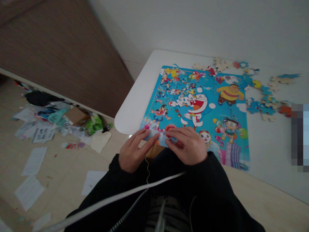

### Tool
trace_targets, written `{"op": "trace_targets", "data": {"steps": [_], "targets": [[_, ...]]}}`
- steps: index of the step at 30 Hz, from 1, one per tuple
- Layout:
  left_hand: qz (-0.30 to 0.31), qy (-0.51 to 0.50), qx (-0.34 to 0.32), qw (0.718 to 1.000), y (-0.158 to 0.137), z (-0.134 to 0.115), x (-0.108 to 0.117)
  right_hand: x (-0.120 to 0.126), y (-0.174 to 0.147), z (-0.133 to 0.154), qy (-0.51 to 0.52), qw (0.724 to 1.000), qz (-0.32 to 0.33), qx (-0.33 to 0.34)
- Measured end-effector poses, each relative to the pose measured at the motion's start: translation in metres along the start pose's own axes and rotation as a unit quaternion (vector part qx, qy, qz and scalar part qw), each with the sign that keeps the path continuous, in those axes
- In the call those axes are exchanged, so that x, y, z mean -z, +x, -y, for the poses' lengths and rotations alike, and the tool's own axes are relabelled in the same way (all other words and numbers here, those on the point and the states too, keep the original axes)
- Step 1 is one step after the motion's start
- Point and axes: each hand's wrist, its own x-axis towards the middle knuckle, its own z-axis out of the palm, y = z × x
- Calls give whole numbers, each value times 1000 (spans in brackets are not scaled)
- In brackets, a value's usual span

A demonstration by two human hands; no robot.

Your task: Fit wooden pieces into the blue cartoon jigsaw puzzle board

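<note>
A jigsaw puzzle (210,124) with colourful cartoon figures on blue lies on a white table, partly put together. My left hand (134,149) rests at its lower left corner, with forefinger and thumb stretched apart on the puzzle. Close beside it, my right hand (189,145) bends over the bottom edge. Its fingertips and thumb close around a small pale puzzle piece (163,137), whose outline is partly hidden. On the upper left part of the board, smaller puzzle pieces (176,87) lie in a jumble.
Loose puzzle pieces (266,100) are scattered right of and behind the board on the white table (131,111). A white cable (125,195) crosses in front of my body. Bags and papers (60,122) litter the floor at left, beside a brown wooden panel (65,48).
</note>
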Motion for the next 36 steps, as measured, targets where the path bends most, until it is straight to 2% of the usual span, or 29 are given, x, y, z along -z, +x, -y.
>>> {"op": "trace_targets", "data": {"steps": [9,13,17,24,30,36], "targets": [[-19,-21,8,1000,5,-2,1,0,0,2,-30,999,12,-6],[-5,-21,24,999,6,-2,2,-2,0,3,-33,999,11,-12],[11,-16,13,1000,8,-2,4,-2,0,2,-31,999,20,3],[-9,-71,34,997,7,0,4,-1,1,0,-44,999,10,28],[2,-37,26,999,7,0,4,-2,-1,2,-45,999,22,7],[-5,-19,19,1000,9,-2,4,-5,-4,3,-52,999,4,-8]]}}
